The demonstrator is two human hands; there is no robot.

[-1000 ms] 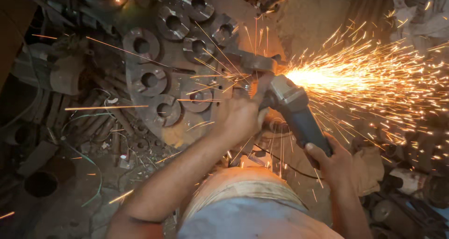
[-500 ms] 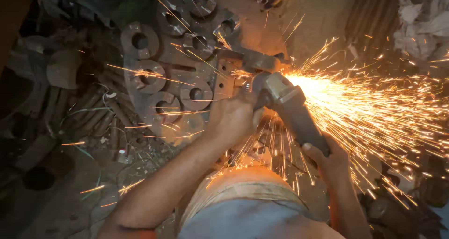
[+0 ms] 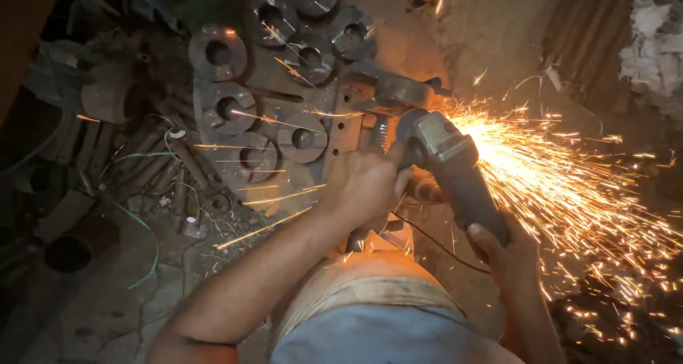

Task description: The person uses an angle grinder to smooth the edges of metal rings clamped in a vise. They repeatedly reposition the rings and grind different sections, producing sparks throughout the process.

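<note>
A grey angle grinder cuts at a metal piece on the edge of a big round steel plate. My left hand is closed around the grinder's front near its head. My right hand grips the rear of its body. A bright fan of orange sparks shoots to the right and downward from the disc. The disc itself is hidden behind the grinder head and the glare.
Several thick metal rings lie on the plate. Scrap bars, wire and debris litter the dirt floor at left. A dark round hole is at lower left. The grinder's cord runs over my knee.
The view has shifted down and right, so plate and rings sit higher. The grinder stays on the metal piece; the spark stream now falls more downward to the right.
</note>
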